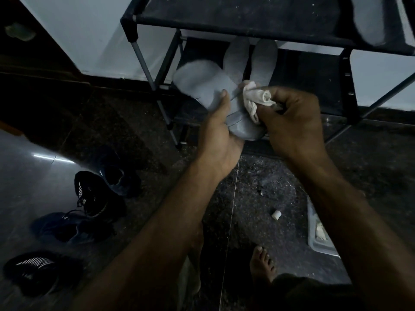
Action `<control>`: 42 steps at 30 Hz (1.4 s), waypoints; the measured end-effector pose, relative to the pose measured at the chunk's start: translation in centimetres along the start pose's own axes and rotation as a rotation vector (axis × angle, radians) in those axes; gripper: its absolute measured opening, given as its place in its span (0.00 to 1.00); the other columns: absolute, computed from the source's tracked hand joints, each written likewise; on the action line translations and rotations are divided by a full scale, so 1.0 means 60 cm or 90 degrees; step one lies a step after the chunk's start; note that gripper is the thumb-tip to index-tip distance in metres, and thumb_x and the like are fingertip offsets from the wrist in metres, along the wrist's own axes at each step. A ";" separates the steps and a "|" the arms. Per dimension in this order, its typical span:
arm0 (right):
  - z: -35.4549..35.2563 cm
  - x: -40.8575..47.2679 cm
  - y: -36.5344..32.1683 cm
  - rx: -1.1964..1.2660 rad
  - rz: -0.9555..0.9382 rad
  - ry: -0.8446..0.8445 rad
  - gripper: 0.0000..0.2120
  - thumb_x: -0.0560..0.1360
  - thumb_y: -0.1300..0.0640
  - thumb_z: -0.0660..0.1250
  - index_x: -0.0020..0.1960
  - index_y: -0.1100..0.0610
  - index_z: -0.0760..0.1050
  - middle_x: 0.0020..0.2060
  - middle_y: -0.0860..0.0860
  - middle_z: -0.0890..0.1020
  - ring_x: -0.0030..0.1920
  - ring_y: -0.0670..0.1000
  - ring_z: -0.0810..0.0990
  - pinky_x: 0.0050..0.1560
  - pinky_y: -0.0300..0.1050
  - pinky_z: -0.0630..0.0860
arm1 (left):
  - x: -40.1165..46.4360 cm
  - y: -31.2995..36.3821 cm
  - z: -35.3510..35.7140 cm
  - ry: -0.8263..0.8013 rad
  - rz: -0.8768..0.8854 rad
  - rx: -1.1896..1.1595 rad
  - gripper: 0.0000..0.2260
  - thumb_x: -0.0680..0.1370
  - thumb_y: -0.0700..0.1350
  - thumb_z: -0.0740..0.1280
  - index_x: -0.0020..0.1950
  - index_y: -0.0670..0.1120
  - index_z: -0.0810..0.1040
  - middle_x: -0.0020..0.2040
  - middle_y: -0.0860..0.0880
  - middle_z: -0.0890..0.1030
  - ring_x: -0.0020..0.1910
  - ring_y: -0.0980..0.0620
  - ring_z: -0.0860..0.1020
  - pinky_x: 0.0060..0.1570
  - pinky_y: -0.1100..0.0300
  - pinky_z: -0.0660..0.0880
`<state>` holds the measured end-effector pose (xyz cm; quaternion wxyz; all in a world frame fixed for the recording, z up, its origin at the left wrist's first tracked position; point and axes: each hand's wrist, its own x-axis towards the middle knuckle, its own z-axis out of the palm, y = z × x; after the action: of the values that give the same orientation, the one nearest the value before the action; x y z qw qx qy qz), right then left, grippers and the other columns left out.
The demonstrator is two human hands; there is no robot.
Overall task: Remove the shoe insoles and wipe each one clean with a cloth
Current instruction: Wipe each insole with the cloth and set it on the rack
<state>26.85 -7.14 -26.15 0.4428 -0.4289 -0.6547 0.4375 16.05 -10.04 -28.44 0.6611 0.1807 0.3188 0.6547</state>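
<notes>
Here, pale grey insole [202,86] gripped by left hand [220,135], right hand [294,122] clutching crumpled white cloth [258,99]

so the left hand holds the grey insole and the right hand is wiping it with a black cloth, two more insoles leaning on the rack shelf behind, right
Not quite: the cloth is white, not black, as the head view shows. The rest stands: the left hand holds the grey insole, the right hand wipes it with the cloth, and two more insoles lean on the rack shelf behind.
</notes>
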 end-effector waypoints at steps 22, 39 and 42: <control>0.026 -0.022 0.007 -0.468 -0.231 0.027 0.08 0.77 0.57 0.67 0.50 0.59 0.83 0.43 0.57 0.79 0.43 0.58 0.75 0.40 0.56 0.74 | 0.014 0.022 -0.014 0.004 0.028 -0.034 0.24 0.85 0.52 0.44 0.76 0.40 0.60 0.76 0.43 0.64 0.72 0.50 0.66 0.72 0.50 0.63; 0.037 -0.032 -0.002 -0.390 -0.233 -0.092 0.07 0.77 0.57 0.68 0.49 0.58 0.84 0.42 0.53 0.79 0.42 0.52 0.75 0.40 0.47 0.73 | 0.014 0.029 -0.019 -0.002 0.032 -0.036 0.21 0.85 0.51 0.45 0.68 0.41 0.68 0.70 0.47 0.70 0.69 0.54 0.69 0.67 0.55 0.69; 0.043 -0.033 -0.008 -0.356 -0.253 -0.169 0.06 0.75 0.59 0.69 0.49 0.55 0.84 0.42 0.52 0.79 0.44 0.53 0.76 0.42 0.53 0.74 | 0.012 0.032 -0.021 0.000 0.034 -0.049 0.21 0.85 0.51 0.45 0.69 0.41 0.67 0.70 0.47 0.71 0.69 0.53 0.69 0.65 0.56 0.69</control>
<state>24.80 -9.65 -26.70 0.2960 -0.3377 -0.8711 0.1987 13.75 -9.41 -28.23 0.6501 0.1637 0.2885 0.6837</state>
